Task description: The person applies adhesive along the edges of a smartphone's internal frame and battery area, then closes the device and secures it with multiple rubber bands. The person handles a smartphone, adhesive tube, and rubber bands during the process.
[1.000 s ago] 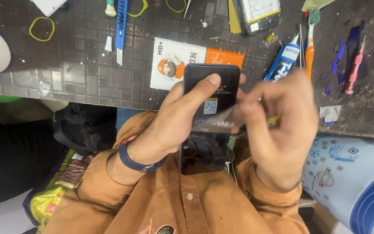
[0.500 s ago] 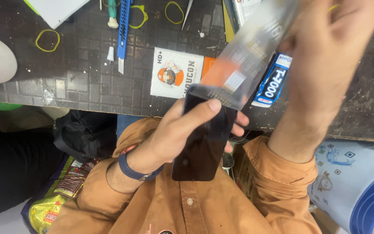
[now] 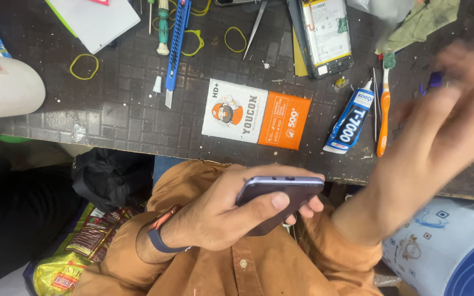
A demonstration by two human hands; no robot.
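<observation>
Head view shows the left hand [image 3: 220,216] closed around a dark phone [image 3: 278,200], thumb along its near side and fingers wrapped under it, held tilted just below the edge of the bench [image 3: 127,120]. Right hand [image 3: 440,137] is raised over the bench beside an orange-handled toothbrush [image 3: 383,112] and a blue glue tube [image 3: 352,118], fingers spread but blurred, empty as far as shows, well apart from the phone.

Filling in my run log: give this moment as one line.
left hand: grips phone edge-on | right hand: raised, blurred, grip unclear | glue tube: on mat
</observation>
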